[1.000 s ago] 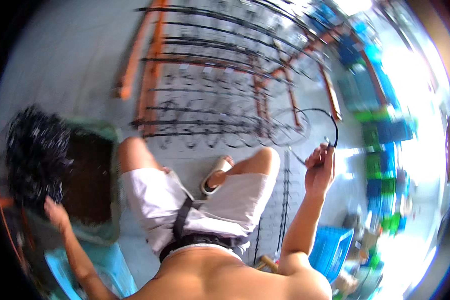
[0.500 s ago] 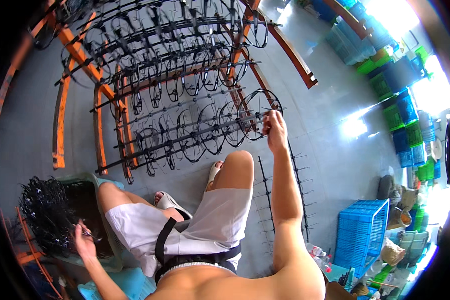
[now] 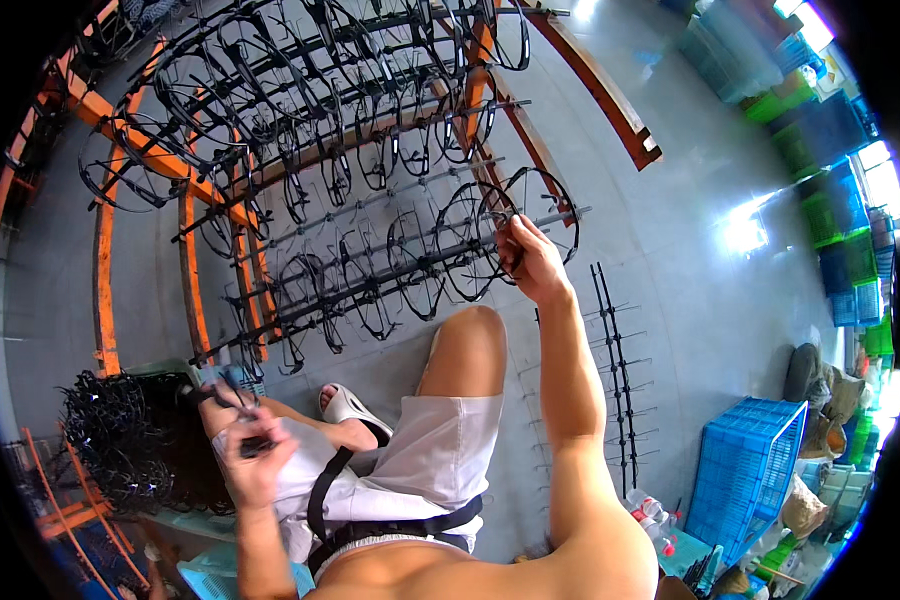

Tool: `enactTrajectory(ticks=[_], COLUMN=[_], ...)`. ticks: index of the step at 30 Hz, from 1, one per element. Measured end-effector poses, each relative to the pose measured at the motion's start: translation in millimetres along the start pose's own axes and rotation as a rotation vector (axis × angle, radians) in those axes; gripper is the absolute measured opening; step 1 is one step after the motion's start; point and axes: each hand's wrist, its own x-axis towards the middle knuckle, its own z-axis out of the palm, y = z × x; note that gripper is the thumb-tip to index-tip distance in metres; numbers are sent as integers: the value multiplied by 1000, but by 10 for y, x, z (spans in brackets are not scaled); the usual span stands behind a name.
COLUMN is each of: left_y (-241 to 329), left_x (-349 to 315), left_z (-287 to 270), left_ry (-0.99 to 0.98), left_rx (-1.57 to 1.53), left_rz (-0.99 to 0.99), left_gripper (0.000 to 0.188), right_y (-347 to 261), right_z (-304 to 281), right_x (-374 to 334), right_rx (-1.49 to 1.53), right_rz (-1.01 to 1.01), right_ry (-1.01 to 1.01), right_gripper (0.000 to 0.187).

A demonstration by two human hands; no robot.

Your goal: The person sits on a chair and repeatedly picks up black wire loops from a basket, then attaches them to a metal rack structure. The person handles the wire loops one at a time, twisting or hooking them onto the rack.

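From where I stand, the person's right hand (image 3: 532, 262) reaches to the near side of the orange rack (image 3: 140, 140), fingertips bunched around the inner part of the endmost black hoop (image 3: 577, 240), which hangs near the end of a low dark rod, though I cannot tell whether they pinch the hoop or the rod. The left hand (image 3: 250, 462), blurred above the left thigh, has its fingers curled around a small dark piece (image 3: 257, 445), beside the tub (image 3: 160, 368) and its heap of black parts (image 3: 110, 435).
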Motion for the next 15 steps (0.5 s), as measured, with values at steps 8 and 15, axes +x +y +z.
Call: enactTrajectory(ticks=[8, 15], left_y=[-655, -696], left_x=[811, 960], left_z=[1272, 1486], left_ry=[-93, -79], left_rx=[816, 756], left_rz=[771, 671], left_gripper=[25, 24], right_y=[91, 125], right_z=[69, 64], right_x=[63, 96], right_rx=[20, -4], right_rz=[-14, -35], right_ry=[2, 22], right_gripper=[18, 21])
